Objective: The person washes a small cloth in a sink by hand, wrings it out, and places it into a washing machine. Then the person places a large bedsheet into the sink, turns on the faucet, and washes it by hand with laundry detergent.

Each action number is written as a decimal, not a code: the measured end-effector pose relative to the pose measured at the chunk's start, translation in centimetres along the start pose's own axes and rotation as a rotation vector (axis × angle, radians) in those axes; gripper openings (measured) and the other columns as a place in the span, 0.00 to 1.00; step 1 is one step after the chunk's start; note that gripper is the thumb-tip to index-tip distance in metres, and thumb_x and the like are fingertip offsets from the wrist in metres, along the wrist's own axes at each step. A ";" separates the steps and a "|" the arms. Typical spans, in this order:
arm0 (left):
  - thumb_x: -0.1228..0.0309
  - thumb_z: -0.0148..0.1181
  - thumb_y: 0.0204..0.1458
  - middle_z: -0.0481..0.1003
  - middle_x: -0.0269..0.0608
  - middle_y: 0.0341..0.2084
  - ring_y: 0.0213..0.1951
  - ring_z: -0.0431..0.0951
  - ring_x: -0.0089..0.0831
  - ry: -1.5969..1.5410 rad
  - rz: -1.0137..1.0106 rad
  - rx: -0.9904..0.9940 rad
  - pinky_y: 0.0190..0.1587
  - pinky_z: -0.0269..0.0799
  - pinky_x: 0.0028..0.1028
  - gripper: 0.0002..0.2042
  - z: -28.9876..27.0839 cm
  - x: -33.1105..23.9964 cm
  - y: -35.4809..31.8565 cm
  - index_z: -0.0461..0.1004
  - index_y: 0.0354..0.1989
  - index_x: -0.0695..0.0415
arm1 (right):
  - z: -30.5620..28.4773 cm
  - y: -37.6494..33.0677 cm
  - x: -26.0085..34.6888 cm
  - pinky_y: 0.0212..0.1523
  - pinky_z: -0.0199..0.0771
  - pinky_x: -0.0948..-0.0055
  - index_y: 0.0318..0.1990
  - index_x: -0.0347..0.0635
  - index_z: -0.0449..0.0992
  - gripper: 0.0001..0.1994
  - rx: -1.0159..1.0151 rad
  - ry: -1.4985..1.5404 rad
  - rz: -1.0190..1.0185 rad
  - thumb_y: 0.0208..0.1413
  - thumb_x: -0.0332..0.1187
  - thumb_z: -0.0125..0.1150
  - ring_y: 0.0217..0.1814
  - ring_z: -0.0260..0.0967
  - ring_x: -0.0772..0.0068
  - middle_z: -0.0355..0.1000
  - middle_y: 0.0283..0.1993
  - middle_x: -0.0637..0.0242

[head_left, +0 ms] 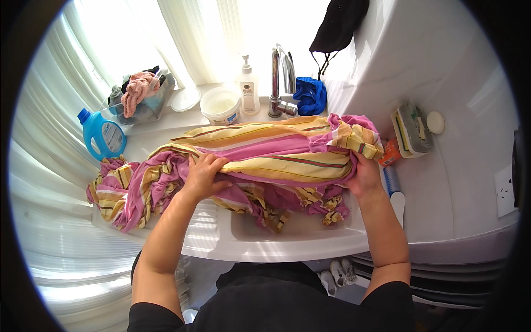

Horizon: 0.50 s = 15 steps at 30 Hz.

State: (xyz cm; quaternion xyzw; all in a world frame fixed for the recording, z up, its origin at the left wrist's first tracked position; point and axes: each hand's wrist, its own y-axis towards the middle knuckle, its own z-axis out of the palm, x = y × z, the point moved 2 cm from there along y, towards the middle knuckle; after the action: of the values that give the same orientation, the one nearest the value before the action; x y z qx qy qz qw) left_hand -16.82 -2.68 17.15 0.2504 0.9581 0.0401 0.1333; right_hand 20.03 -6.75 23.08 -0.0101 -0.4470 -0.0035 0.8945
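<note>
Pink-and-yellow striped cloth (260,150) is stretched lengthwise across the sink (276,252), its left end heaped beside the basin and its lower folds drooping into it. The left hand (203,176) is laid on the near side of the bulk, fingers loosely spread, thumb held apart; whether any fabric is pinched beneath cannot be told. By the right hand (365,178) the bunched right end is held, fingers curled closed about it, tips hidden in the folds. Progress judged as partway: the upper length is gathered into a thick, fairly smooth bundle, while the left heap and the hanging folds are left crumpled and ungathered. No part is neatly folded or set aside. Wetness cannot be confirmed; the basin floor is mostly covered. Behind, a blue bottle (104,135), a pump bottle (249,94) and a chrome tap (274,83) are left untouched.
</note>
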 end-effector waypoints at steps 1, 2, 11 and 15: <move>0.62 0.70 0.38 0.72 0.42 0.44 0.50 0.68 0.49 -0.012 0.068 -0.070 0.54 0.49 0.67 0.24 0.7 0.4 -0.9 0.72 0.45 0.52 | 1.3 -0.2 1.4 0.61 0.65 0.63 0.58 0.43 0.65 0.19 0.052 0.035 -0.052 0.61 0.39 0.49 0.59 0.65 0.67 0.68 0.56 0.65; 0.72 0.67 0.40 0.72 0.37 0.28 0.36 0.71 0.45 0.005 0.141 -0.248 0.50 0.61 0.55 0.13 0.1 -1.0 -1.4 0.72 0.35 0.55 | 2.0 -0.3 2.6 0.61 0.65 0.63 0.57 0.42 0.65 0.19 0.095 0.060 -0.106 0.61 0.38 0.49 0.58 0.66 0.67 0.68 0.56 0.64; 0.83 0.55 0.49 0.75 0.32 0.29 0.29 0.71 0.14 -1.183 -0.162 -0.515 0.31 0.67 0.16 0.09 -11.9 -4.3 -3.6 0.69 0.40 0.61 | 1.5 3.8 -4.8 0.46 0.74 0.68 0.50 0.40 0.70 0.17 -0.029 -0.216 0.141 0.55 0.33 0.60 0.48 0.71 0.72 0.72 0.47 0.66; 0.60 0.69 0.40 0.69 0.51 0.51 0.54 0.70 0.41 -0.279 -0.041 -0.322 0.55 0.65 0.39 0.35 -10.4 -0.8 -2.5 0.63 0.56 0.60 | 0.5 4.1 -10.3 0.49 0.71 0.66 0.51 0.39 0.70 0.23 0.002 -0.611 0.532 0.49 0.39 0.66 0.50 0.69 0.67 0.71 0.49 0.63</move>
State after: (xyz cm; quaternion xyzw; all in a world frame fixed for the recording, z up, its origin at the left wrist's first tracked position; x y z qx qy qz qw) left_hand -20.19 -5.38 26.92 0.2094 0.9165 0.1550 0.3036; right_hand 13.49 -2.68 15.04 -0.1251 -0.6739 0.2318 0.6902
